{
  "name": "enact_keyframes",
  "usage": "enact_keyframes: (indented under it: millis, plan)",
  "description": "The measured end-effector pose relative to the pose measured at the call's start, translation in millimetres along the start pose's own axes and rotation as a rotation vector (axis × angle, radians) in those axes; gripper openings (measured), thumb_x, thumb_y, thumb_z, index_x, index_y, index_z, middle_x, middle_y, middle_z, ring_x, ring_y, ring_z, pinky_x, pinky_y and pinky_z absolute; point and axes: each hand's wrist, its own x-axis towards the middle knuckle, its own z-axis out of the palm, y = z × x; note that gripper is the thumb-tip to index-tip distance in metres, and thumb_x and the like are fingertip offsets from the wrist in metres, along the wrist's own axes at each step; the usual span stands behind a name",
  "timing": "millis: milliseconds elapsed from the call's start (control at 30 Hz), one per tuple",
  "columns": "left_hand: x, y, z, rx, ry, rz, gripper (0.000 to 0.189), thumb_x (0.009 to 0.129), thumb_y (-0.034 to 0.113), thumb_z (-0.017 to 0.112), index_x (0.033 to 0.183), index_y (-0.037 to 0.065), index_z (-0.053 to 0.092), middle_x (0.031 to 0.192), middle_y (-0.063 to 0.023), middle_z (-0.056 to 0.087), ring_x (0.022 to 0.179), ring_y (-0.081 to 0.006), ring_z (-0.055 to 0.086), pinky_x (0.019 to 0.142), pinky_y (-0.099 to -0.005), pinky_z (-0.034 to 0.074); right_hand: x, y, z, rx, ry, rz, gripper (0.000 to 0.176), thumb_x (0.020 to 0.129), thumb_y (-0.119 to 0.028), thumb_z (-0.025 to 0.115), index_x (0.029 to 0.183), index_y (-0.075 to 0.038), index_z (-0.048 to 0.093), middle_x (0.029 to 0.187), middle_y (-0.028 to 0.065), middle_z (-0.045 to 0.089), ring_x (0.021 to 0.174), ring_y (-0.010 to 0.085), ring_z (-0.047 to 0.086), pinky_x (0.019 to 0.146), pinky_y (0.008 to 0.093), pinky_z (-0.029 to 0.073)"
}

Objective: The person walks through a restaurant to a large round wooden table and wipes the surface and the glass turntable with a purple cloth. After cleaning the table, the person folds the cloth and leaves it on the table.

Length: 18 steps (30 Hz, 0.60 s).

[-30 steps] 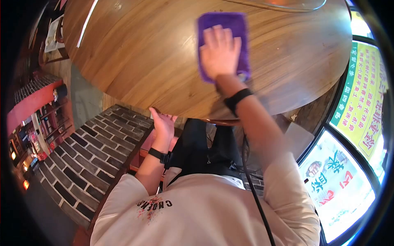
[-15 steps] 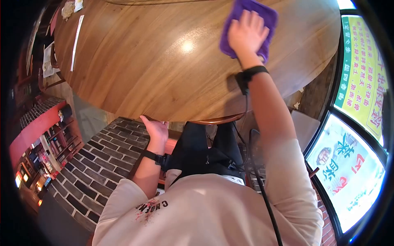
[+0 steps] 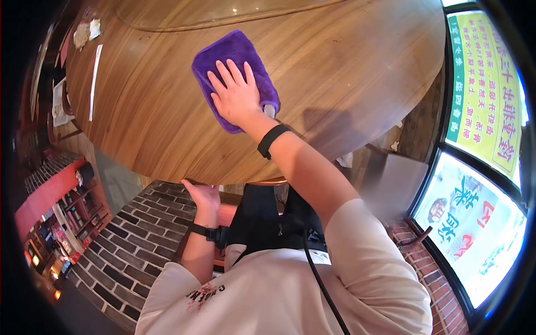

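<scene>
My right hand lies flat on a purple cloth, fingers spread and pressing it against the wooden tabletop. The cloth is spread out flat, and something pale peeks out by its right edge near my wrist. At the near rim of the table is my left hand, with its thumb stretched out and the palm turned up. Its other fingers are mostly hidden under the table edge. A black band circles each wrist.
A white paper strip and crumpled tissue lie on the table's left side. A raised round section is at the far side. A chair stands at the right, beside lit signs. A cable hangs over my shirt.
My right hand has slid the purple cloth left and nearer across the tabletop. My left hand stays at the table's near edge. The view has shifted a little.
</scene>
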Motion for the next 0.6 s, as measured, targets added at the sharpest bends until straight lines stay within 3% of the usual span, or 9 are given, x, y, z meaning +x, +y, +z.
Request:
enact_keyframes:
  millis: [100, 200, 233, 300, 367, 433, 500, 567, 600]
  plan:
    - [2, 1, -1, 0.018, -0.002, -0.017, 0.085, 0.101, 0.076, 0.028, 0.165, 0.021, 0.016, 0.172, -0.0033, 0.016, 0.157, -0.0277, 0.016, 0.123, -0.0544, 0.017, 6, 55, -20, -0.047, 0.155, 0.138, 0.053, 0.095, -0.037, 0.058, 0.144, -0.018, 0.056, 0.155, 0.0090, 0.048, 0.145, 0.0301, 0.039, 0.120, 0.0605, 0.022]
    - [-2, 1, 3, 0.039, 0.021, -0.019, 0.084, 0.101, 0.075, 0.027, 0.165, 0.022, 0.015, 0.172, -0.0035, 0.015, 0.156, -0.0278, 0.016, 0.123, -0.0540, 0.017, -5, 162, -50, -0.259, 0.369, 0.313, 0.042, 0.093, -0.029, 0.061, 0.133, -0.018, 0.063, 0.143, 0.0093, 0.058, 0.132, 0.0313, 0.052, 0.104, 0.0590, 0.040]
    - [-2, 1, 4, 0.040, 0.023, -0.025, 0.084, 0.101, 0.075, 0.027, 0.165, 0.022, 0.015, 0.172, -0.0034, 0.015, 0.156, -0.0279, 0.016, 0.124, -0.0541, 0.017, -17, 197, -66, -0.307, 0.440, 0.348, 0.035, 0.092, -0.025, 0.063, 0.126, -0.017, 0.067, 0.138, 0.0084, 0.063, 0.126, 0.0298, 0.056, 0.097, 0.0547, 0.045]
    - [-1, 2, 5, 0.040, 0.026, -0.029, 0.085, 0.101, 0.075, 0.026, 0.165, 0.022, 0.014, 0.172, -0.0034, 0.015, 0.156, -0.0279, 0.016, 0.124, -0.0539, 0.016, -48, 274, -80, -0.332, 0.521, 0.443, 0.027, 0.092, -0.026, 0.061, 0.116, -0.017, 0.072, 0.129, 0.0031, 0.068, 0.121, 0.0258, 0.059, 0.098, 0.0513, 0.045]
    - [-1, 2, 4, 0.045, 0.032, -0.025, 0.085, 0.101, 0.076, 0.026, 0.165, 0.022, 0.014, 0.172, -0.0033, 0.015, 0.156, -0.0279, 0.016, 0.124, -0.0532, 0.016, -81, 319, -87, -0.466, 0.482, 0.662, 0.034, 0.100, -0.030, 0.056, 0.129, -0.019, 0.069, 0.143, 0.0022, 0.062, 0.136, 0.0285, 0.052, 0.110, 0.0553, 0.040]
    - [1, 0, 1, 0.050, 0.019, -0.010, 0.085, 0.101, 0.076, 0.027, 0.165, 0.022, 0.015, 0.172, -0.0033, 0.015, 0.156, -0.0279, 0.016, 0.124, -0.0527, 0.016, -97, 336, -87, -0.437, 0.510, 0.826, 0.034, 0.103, -0.028, 0.052, 0.131, -0.017, 0.067, 0.146, 0.0041, 0.060, 0.139, 0.0311, 0.050, 0.113, 0.0581, 0.037]
    - [1, 0, -4, 0.041, 0.017, -0.004, 0.086, 0.100, 0.076, 0.027, 0.165, 0.021, 0.015, 0.172, -0.0034, 0.016, 0.156, -0.0278, 0.016, 0.124, -0.0524, 0.015, -98, 321, -86, -0.376, 0.528, 0.788, 0.030, 0.102, -0.022, 0.051, 0.125, -0.012, 0.068, 0.141, 0.0078, 0.062, 0.136, 0.0327, 0.052, 0.112, 0.0596, 0.036]
    - [3, -1, -2, 0.030, 0.001, -0.025, 0.087, 0.100, 0.077, 0.028, 0.165, 0.021, 0.016, 0.172, -0.0035, 0.016, 0.157, -0.0276, 0.016, 0.125, -0.0526, 0.014, -96, 256, -70, -0.077, 0.525, 0.417, 0.026, 0.100, -0.015, 0.051, 0.118, -0.009, 0.068, 0.134, 0.0109, 0.064, 0.132, 0.0347, 0.054, 0.109, 0.0620, 0.037]
    - [2, -1, -1, 0.089, 0.045, -0.008, 0.083, 0.101, 0.075, 0.029, 0.163, 0.020, 0.023, 0.168, -0.0064, 0.025, 0.152, -0.0303, 0.026, 0.120, -0.0533, 0.024, -90, 215, -63, -0.015, 0.564, 0.308, 0.024, 0.095, -0.010, 0.052, 0.113, -0.008, 0.067, 0.129, 0.0113, 0.066, 0.128, 0.0360, 0.056, 0.108, 0.0631, 0.036]
